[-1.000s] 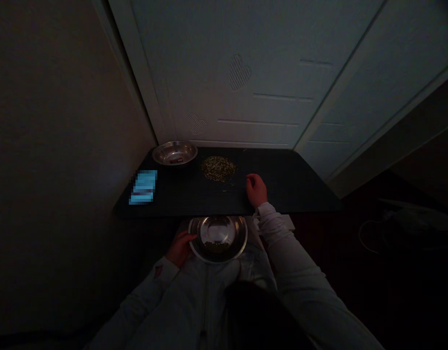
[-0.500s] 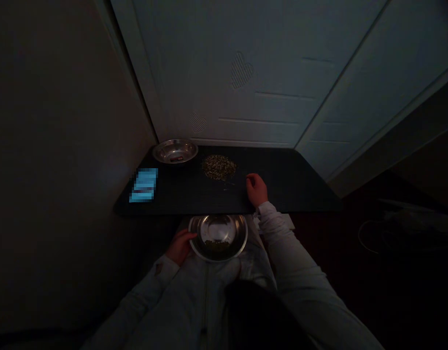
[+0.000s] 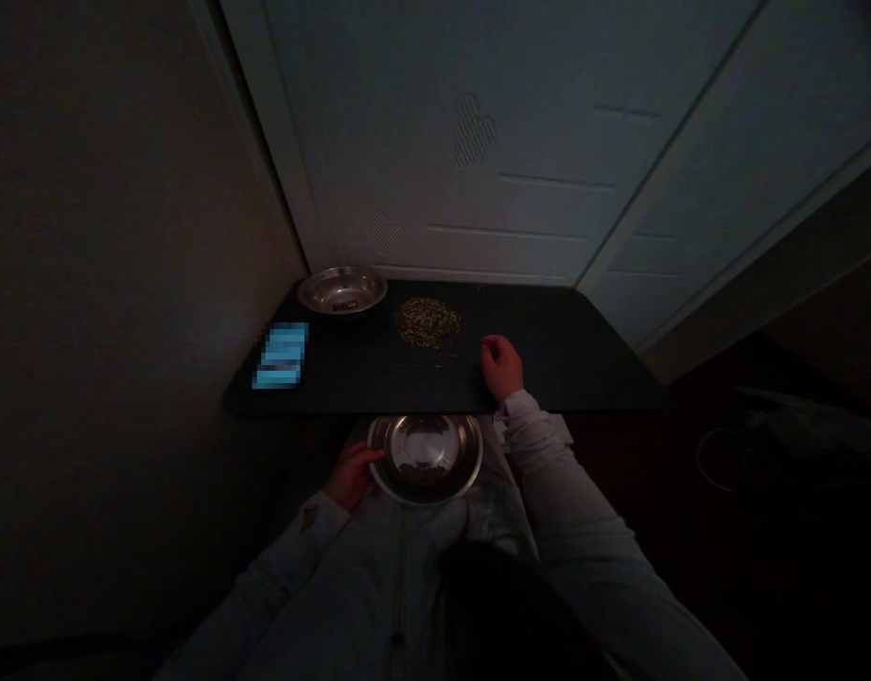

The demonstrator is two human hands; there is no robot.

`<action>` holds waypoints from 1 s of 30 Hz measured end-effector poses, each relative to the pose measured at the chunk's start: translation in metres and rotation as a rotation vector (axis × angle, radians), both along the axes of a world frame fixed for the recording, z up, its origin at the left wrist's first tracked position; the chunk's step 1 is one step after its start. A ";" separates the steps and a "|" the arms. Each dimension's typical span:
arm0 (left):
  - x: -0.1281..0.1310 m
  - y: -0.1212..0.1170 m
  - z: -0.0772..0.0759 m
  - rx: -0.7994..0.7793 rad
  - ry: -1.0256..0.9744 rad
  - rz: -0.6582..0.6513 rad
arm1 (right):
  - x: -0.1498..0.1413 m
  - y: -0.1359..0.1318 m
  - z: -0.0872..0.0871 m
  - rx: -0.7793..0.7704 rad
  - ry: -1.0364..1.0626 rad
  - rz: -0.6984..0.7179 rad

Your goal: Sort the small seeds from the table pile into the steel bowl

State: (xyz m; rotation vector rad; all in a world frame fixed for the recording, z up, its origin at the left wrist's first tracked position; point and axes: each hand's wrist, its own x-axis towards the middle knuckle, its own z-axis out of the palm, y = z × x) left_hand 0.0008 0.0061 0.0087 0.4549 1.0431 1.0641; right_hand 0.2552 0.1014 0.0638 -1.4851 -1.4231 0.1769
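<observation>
A steel bowl (image 3: 426,440) rests on my lap, tilted a little, with a small heap of seeds or grain (image 3: 422,473) along its near side. My left hand (image 3: 351,473) grips this bowl by its left rim. On the dark tabletop lies a round pile of striped seeds (image 3: 427,323), with a few loose bits in front of it. To the right of the pile, my right hand (image 3: 501,367) is closed, its fingers curled and resting on the board. Whatever those fingers hold, if anything, is hidden.
A second steel bowl (image 3: 342,291) with a dark label inside stands at the back left of the black table (image 3: 569,359). In front of it is a blurred-out, bright blue rectangle (image 3: 280,357). A white panelled door (image 3: 435,189) rises right behind the table. The room is dim.
The camera view has shifted very slightly. Both hands, the bowls and the seed pile stay in nearly the same places.
</observation>
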 end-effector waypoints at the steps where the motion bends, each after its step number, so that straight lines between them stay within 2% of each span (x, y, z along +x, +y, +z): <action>1: 0.000 0.000 0.000 -0.004 -0.003 0.005 | 0.000 0.000 0.000 0.007 0.002 0.001; 7: -0.001 0.001 0.000 0.009 -0.008 -0.018 | 0.001 0.000 0.000 0.016 0.003 -0.015; 18: 0.003 -0.002 0.009 0.003 -0.019 0.021 | 0.000 -0.001 -0.001 -0.007 0.047 0.057; 23: 0.002 -0.002 0.007 0.013 -0.022 -0.001 | 0.001 0.000 -0.001 -0.002 0.057 0.012; 30: 0.001 -0.002 0.004 -0.007 -0.009 -0.012 | 0.000 -0.002 -0.001 -0.003 0.051 0.048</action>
